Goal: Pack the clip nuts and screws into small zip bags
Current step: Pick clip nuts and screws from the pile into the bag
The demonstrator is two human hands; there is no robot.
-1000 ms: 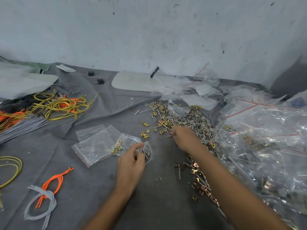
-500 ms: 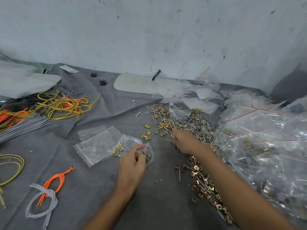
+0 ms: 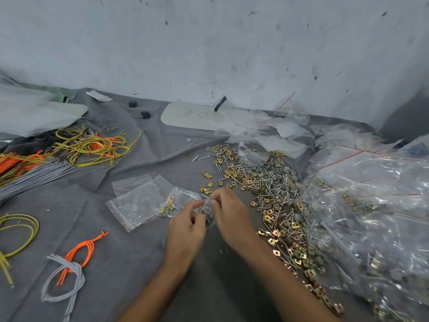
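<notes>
Your left hand (image 3: 185,228) pinches the bag (image 3: 185,195) mouth, your right hand (image 3: 228,212) pinches screws (image 3: 206,211) beside it; a sagging mouth could spill them.

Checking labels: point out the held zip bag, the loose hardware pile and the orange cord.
zip bag (image 3: 183,196): head view, its clear upper wall.
hardware pile (image 3: 271,182): head view, dense middle.
orange cord (image 3: 80,248): head view, mid-length.

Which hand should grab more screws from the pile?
The right hand: the pile of screws and clip nuts lies on its side. Both pinch the small zip bag, but the left hand would have to reach across.
</notes>
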